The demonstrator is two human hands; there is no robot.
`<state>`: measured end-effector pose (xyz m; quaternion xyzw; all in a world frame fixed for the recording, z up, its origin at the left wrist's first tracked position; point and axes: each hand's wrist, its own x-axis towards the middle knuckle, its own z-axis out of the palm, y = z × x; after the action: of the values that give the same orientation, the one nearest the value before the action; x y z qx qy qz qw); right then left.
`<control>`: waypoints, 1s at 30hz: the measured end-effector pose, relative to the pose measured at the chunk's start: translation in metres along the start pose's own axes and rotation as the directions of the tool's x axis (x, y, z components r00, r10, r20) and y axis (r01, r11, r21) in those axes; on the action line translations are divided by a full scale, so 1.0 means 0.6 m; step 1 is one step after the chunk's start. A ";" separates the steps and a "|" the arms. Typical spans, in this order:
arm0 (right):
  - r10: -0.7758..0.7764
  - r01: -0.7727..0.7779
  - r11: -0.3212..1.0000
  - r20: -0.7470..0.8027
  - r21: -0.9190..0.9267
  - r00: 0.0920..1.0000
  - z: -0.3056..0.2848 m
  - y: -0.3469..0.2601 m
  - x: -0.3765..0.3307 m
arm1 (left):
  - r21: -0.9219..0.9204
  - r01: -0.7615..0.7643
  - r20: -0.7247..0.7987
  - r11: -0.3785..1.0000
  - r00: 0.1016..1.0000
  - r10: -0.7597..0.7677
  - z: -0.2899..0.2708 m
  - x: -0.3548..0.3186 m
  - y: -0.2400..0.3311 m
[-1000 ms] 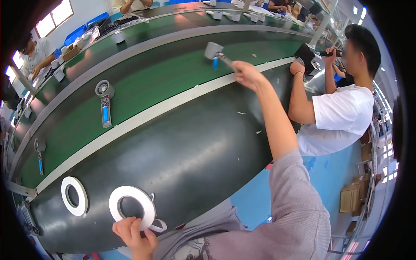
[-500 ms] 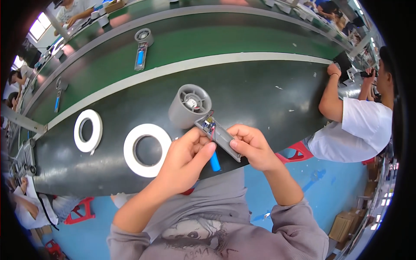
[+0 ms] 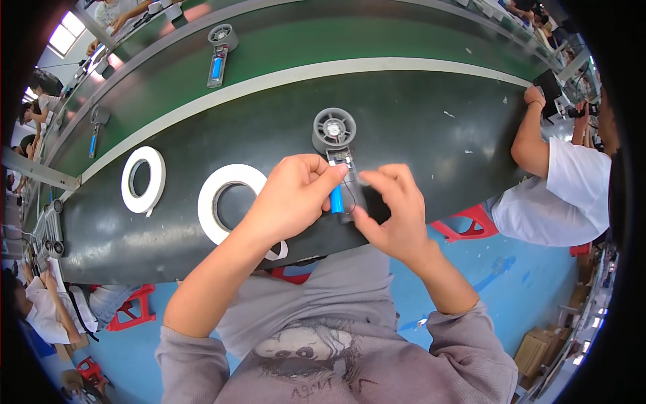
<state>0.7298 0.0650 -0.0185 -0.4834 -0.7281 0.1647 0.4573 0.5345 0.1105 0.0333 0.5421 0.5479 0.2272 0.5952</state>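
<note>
- The dark table (image 3: 431,148) spreads under the work, and along its twelve o'clock side there runs a green conveyor belt (image 3: 303,42).
- On this belt, at about eleven o'clock, lies another fan unit (image 3: 219,57) with a blue cell.
- Two white tape rolls lie on the table: the larger roll (image 3: 210,202) at nine o'clock from the hands, the smaller roll (image 3: 157,178) farther, also near nine.
- The floor (image 3: 444,269) is blue; at three o'clock a co-worker in a white shirt (image 3: 579,188) sits beside the table.
- The gray fan unit (image 3: 334,129) is in front of the person, its round head at twelve o'clock from the hands and its handle pointing between five and six.
- The grip of the left hand (image 3: 293,195) is closed on this unit, near the blue battery (image 3: 336,200); I cannot tell which part it pinches.
- The grip of the right hand (image 3: 397,209) is open, thumb and fingers spread beside the handle; blur hides whether they touch.
- The left forearm comes from seven o'clock, the right from five.
</note>
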 end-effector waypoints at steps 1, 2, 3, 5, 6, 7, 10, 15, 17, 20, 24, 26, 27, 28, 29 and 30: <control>-0.175 0.177 0.983 -0.031 0.051 0.984 -0.003 0.004 0.004 | -0.014 0.025 0.003 1.000 1.000 -0.025 0.003 0.000 0.005; -0.170 0.172 0.984 -0.031 0.053 0.985 -0.005 0.008 0.006 | -0.013 0.030 0.005 0.999 1.000 -0.030 0.005 0.002 0.007; -0.248 0.248 0.969 0.002 0.022 0.969 -0.006 0.011 0.008 | -0.015 0.034 -0.001 0.999 0.999 -0.034 0.005 0.003 0.008; -0.395 0.398 0.917 0.076 -0.031 0.915 -0.010 0.014 0.010 | -0.019 0.044 -0.007 0.999 0.999 -0.045 0.005 0.007 0.008; -0.367 0.376 0.925 0.121 -0.054 0.922 -0.014 0.011 0.013 | 0.043 0.010 -0.026 0.999 1.000 -0.009 0.003 0.010 0.009; -0.365 0.372 0.927 0.122 -0.047 0.923 -0.017 0.013 0.014 | 0.106 -0.021 -0.046 0.994 0.999 0.026 0.003 0.012 0.010; -0.242 0.235 0.970 0.193 0.062 0.951 -0.018 0.022 0.019 | 0.213 -0.025 -0.042 0.977 0.998 0.035 0.003 0.014 0.031; -0.077 -0.007 0.950 0.256 0.312 0.964 -0.020 0.048 0.021 | 0.177 0.014 -0.005 0.984 1.000 -0.014 0.012 0.018 0.043; 0.026 -0.157 0.893 0.300 0.421 0.954 -0.022 0.045 0.018 | 0.172 0.017 0.008 0.985 1.000 -0.019 0.012 0.021 0.046; 0.068 -0.264 0.811 0.365 0.522 0.929 -0.025 0.052 0.020 | 0.247 0.027 0.098 0.969 0.994 -0.053 0.012 0.025 0.046; -0.090 -0.084 0.872 0.327 0.483 0.941 -0.012 0.067 0.030 | 0.216 -0.055 0.108 0.975 0.994 0.032 0.012 0.030 0.038; -0.088 -0.077 0.878 0.318 0.472 0.944 -0.009 0.069 0.031 | 0.210 -0.040 0.104 0.977 0.994 0.018 0.010 0.030 0.037; -0.087 -0.067 0.885 0.306 0.460 0.948 -0.008 0.069 0.032 | 0.217 -0.033 0.103 0.976 0.995 0.011 0.009 0.031 0.040; -0.088 -0.069 0.884 0.310 0.463 0.947 -0.007 0.070 0.032 | 0.224 -0.025 0.101 0.974 0.995 0.003 0.008 0.030 0.040; -0.079 -0.081 0.881 0.313 0.466 0.946 -0.005 0.070 0.033 | 0.222 -0.021 0.097 0.975 0.995 -0.001 0.008 0.031 0.038; -0.071 -0.092 0.878 0.317 0.469 0.946 -0.003 0.071 0.033 | 0.223 -0.030 0.092 0.974 0.996 0.009 0.009 0.031 0.035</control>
<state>0.7528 0.1016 -0.0365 -0.3257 -0.7274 0.4189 0.4350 0.5514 0.1309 0.0436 0.6209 0.5369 0.1451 0.5524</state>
